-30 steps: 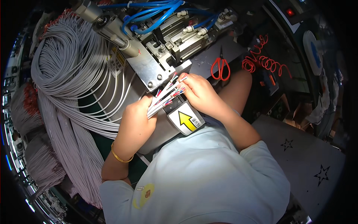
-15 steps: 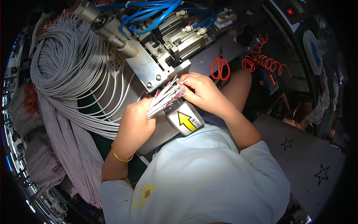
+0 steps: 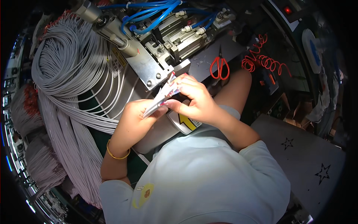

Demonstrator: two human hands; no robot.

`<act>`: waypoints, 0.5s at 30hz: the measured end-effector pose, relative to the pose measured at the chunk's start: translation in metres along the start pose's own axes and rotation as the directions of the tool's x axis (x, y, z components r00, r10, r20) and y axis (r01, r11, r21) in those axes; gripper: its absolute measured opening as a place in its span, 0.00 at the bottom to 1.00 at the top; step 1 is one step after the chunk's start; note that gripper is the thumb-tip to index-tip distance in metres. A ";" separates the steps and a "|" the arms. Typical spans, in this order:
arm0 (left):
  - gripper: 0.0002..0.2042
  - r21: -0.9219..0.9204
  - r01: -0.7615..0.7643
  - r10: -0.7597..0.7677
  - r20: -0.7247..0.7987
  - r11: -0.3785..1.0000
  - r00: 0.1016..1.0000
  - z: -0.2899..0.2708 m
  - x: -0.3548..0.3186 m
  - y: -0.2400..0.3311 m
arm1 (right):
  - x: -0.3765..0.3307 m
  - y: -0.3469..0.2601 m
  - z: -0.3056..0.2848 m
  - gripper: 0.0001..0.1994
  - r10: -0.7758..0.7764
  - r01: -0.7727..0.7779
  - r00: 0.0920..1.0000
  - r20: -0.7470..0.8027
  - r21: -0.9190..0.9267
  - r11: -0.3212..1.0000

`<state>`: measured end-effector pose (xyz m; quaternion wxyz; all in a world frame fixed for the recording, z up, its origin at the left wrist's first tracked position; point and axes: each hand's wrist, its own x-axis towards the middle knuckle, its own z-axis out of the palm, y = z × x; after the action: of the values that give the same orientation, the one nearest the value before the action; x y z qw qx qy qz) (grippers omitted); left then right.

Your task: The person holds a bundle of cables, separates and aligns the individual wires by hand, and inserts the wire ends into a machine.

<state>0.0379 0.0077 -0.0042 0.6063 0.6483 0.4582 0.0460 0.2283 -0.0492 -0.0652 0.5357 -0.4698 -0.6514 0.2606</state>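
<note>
My left hand (image 3: pixel 138 115) is closed around a bunch of light grey cables (image 3: pixel 158 101). Their stripped ends, with small coloured wires, point up and to the right. My right hand (image 3: pixel 195 99) wraps its fingers round the wire ends, thumb on the near side of the bunch. Just beyond both hands stands a metal machine head (image 3: pixel 146 69) with bolts and a steel block. Below the right hand, a yellow arrow label (image 3: pixel 186 123) shows on a pale machine cover, partly hidden by the hand. The cables trail from my left hand toward a large coil (image 3: pixel 67 63).
Thick grey cable bundles (image 3: pixel 71 149) hang at the left. Blue air hoses (image 3: pixel 156 18) cross the machine's top. Red-handled scissors (image 3: pixel 220 68) lie on the grey surface to the right, near a coiled red hose (image 3: pixel 257 61). A grey board with star shapes (image 3: pixel 298 156) lies at right.
My right hand has moved down and left from the wire tips and closed round the bunch. The bunch has shifted slightly left and the wire ends are gathered closer together.
</note>
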 end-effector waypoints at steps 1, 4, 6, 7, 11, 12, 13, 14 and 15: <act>0.05 0.050 -0.130 0.131 -0.023 0.990 0.991 0.002 0.000 -0.001 | 0.000 0.000 0.003 0.06 -0.010 0.010 1.000 0.005 0.106 0.994; 0.04 0.159 -0.375 0.387 -0.051 0.913 0.921 0.004 -0.001 -0.003 | 0.001 -0.001 0.000 0.07 -0.019 0.012 0.998 0.055 0.128 0.992; 0.04 0.209 -0.447 0.470 -0.072 0.870 0.880 0.003 -0.002 -0.003 | 0.002 -0.002 -0.003 0.07 -0.022 0.011 0.997 0.080 0.137 0.990; 0.03 0.234 -0.481 0.510 -0.080 0.845 0.857 0.003 -0.002 -0.002 | 0.002 -0.003 -0.005 0.07 -0.030 0.018 0.995 0.093 0.128 0.992; 0.05 0.179 -0.382 0.404 -0.105 0.906 0.909 0.003 -0.005 0.003 | 0.002 -0.006 -0.007 0.07 -0.042 0.032 0.992 0.116 0.090 0.995; 0.05 0.180 -0.382 0.404 -0.103 0.906 0.909 0.004 -0.005 0.003 | 0.001 -0.007 -0.006 0.07 -0.040 0.032 0.993 0.111 0.071 0.997; 0.05 0.201 -0.384 0.413 -0.133 0.901 0.901 0.006 -0.004 0.002 | 0.001 -0.008 -0.006 0.07 -0.037 0.032 0.994 0.107 0.053 0.998; 0.06 0.222 -0.384 0.422 -0.161 0.896 0.892 0.008 -0.004 0.002 | 0.000 -0.010 -0.005 0.07 -0.036 0.031 0.994 0.105 0.053 0.998; 0.07 0.243 -0.384 0.432 -0.190 0.891 0.882 0.009 -0.003 0.001 | 0.000 -0.013 -0.005 0.07 0.016 -0.024 0.995 0.096 0.086 0.996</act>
<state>0.0422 -0.0008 -0.0037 0.4556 0.7773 0.3825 0.2048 0.2288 -0.0553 -0.0525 0.5213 -0.4395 -0.6596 0.3163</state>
